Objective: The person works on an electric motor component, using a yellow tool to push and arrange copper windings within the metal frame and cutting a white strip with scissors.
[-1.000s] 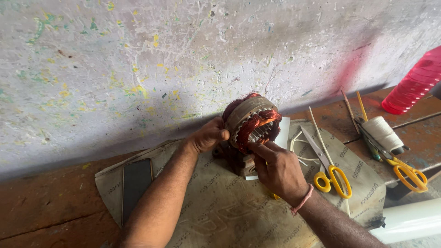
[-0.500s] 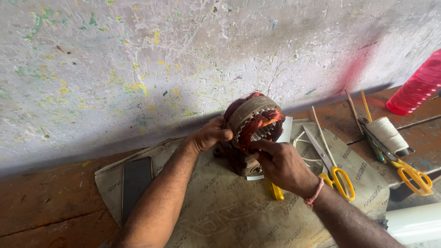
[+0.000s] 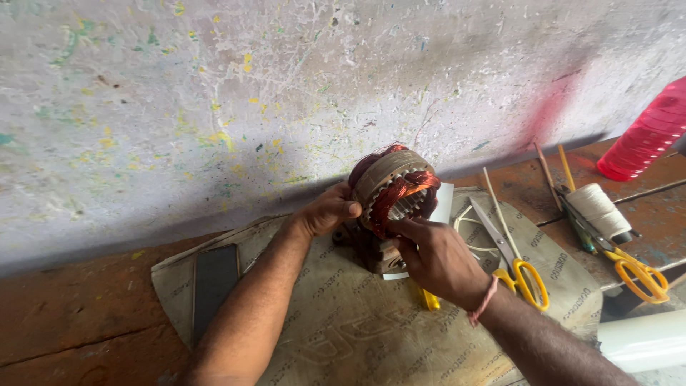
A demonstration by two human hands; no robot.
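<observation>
Motor stator: it stands on edge on a grey printed mat, near the painted wall; a metal ring core with copper-red windings bulging at both ends, the open bore turned toward the person.
Left hand: closed around the far-left side of the core, thumb on top, holding it steady.
Right hand: fingers curled in, the tips pinching at the windings on the lower front of the bore; I cannot tell if a wire or a tool is between the fingertips.
Doing the step well: in my judgement the left hand should keep the core from rolling, and the right fingers should press the coil gently and evenly, so the thin wire coating is not scratched on the slot edges.
Under the stator: a white sheet shows behind it, and a yellow handle shows under the right wrist.
Right of it: white cord, yellow-handled scissors, then a white thread spool and a second pair of scissors.
Far right: a red ribbed plastic container leans at the wall; a white tube lies at the edge.
Left of it: a dark flat phone lies on the mat.
Labels: the mat carries repeated dark printed words in rows.
</observation>
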